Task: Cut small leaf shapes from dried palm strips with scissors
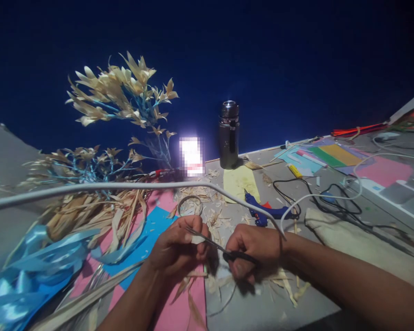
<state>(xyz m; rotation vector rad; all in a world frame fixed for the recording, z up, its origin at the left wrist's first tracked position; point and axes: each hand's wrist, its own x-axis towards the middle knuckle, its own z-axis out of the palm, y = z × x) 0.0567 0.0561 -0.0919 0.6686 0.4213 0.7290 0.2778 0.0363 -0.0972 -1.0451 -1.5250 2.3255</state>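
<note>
**Two-handed work on a small, light piece**

The grey table [248, 303], scattered with pale shavings, carries the work. At its far left rises a branching spray of cream, husk-like petals on light-blue stems [129, 82]; nearer lie a smooth pink sheet [182, 299], a loose heap of tan, dry-looking strips [60, 218] and a bright blue sheet [155, 225], which overlaps the pink one.

Both hands meet near the middle of the table's near side, above the right edge of the pink sheet. The right hand [250, 248] is closed around the black handles of a pair of slim scissors with dark metal blades [229, 254]; which fingers fill the loops cannot be told. The left hand [179, 241] is nearly closed, its thumb and fingertips pinching a small, pale, flat piece [197, 239] just beside the blades. Whether blade and piece touch is unclear, as is any gap between the blades.

Handling (judged from appearance): the scissors are probably rigid, modest in weight and best held by the handles, clear of the points. The pale piece is likely almost weightless, thin, somewhat stiff and prone to splitting if dry; a light pinch at one edge suits it, since a hard squeeze could crease it and a loose one let it slip.
</note>
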